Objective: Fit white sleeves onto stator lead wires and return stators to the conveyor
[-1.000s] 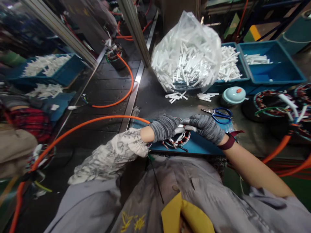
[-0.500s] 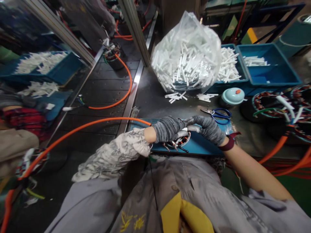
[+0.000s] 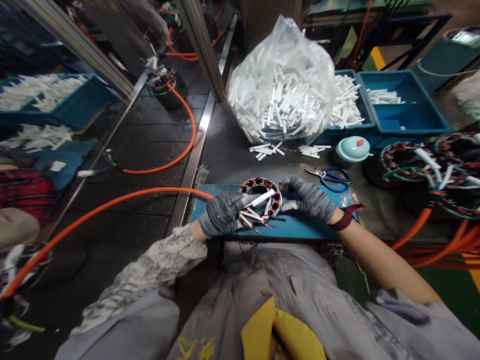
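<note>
Guiding the white sleeve (image 3: 263, 198), apparently pinched in the gloved left hand (image 3: 222, 212), is best done gently, with the copper-wound stator (image 3: 276, 198) steadied on the blue mat (image 3: 315, 226) and its leads (image 3: 278, 219) left unsnagged by the right hand (image 3: 313, 199), fingers parted beside the stator.

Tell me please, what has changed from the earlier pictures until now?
The left hand moved left and back, away from the right hand, which is now open and seems to have let go of the white tube. The wound ring, mostly covered before, now shows nearly whole between them. The blue-handled scissors and clear bag stayed in place.
</note>
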A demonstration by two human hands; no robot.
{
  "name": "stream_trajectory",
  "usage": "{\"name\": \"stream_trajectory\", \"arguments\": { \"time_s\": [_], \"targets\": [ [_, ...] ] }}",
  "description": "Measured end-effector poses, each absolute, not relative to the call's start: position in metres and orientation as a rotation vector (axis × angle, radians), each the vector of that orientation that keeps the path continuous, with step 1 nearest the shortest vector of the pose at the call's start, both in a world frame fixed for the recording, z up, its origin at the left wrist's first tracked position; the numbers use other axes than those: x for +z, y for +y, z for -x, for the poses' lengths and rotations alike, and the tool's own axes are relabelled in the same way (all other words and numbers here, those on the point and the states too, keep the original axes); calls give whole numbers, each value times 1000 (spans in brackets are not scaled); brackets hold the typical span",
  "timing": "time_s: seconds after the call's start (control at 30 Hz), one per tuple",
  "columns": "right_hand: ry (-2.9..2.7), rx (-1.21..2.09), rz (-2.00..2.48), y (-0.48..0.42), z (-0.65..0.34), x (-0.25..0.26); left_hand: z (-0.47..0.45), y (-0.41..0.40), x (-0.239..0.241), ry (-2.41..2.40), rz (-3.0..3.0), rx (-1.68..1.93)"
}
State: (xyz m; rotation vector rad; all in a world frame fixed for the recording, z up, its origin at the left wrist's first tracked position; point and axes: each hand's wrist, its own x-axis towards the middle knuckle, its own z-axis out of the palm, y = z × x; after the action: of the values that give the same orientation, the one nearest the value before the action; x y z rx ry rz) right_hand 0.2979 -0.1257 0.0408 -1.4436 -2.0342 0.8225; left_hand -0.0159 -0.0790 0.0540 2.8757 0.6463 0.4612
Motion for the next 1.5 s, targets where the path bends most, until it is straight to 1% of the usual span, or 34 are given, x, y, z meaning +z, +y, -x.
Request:
{"name": "stream_trajectory", "arguments": {
  "time_s": [0.1,0.2,0.3,0.43,0.5,0.57,0.67,0.73,0.8,0.87,0.97,1.07,1.17,1.3,1.5],
  "targets": [
    [-2173,570,1467,-93,-303,36,3,-117,52,1067,-2894,287],
    [-2166,389,1685,-55,-303,28,-6,-145,52,1317,-2820,113],
    [-2184,315,1846,-27,-302,21,4,-146,56,1229,-2674,171],
    [-2186,287,1899,-22,-304,21,44,-115,73,732,-2527,304],
    [-2168,267,1943,-30,-307,26,58,-102,79,611,-2477,333],
    [-2125,203,2025,-38,-309,34,59,-97,80,632,-2465,291],
    [-2012,87,2114,-52,-312,46,42,-106,76,863,-2557,224],
    [-1987,77,2069,-65,-313,54,26,-115,75,1018,-2628,263],
    [-1979,120,1953,-83,-315,63,16,-123,76,1063,-2647,352],
    [-1899,248,1797,-107,-316,72,11,-126,78,1034,-2632,443],
    [-1641,619,1592,-146,-316,81,11,-125,79,970,-2637,554],
    [-1421,888,1539,-172,-315,81,11,-122,79,806,-2713,635],
    [-1302,999,1552,-180,-312,75,9,-120,78,676,-2743,661],
    [-1265,1117,1506,-176,-309,71,9,-119,77,661,-2739,636],
    [-1404,1138,1428,-170,-309,71,10,-119,74,669,-2752,616]
  ]
}}
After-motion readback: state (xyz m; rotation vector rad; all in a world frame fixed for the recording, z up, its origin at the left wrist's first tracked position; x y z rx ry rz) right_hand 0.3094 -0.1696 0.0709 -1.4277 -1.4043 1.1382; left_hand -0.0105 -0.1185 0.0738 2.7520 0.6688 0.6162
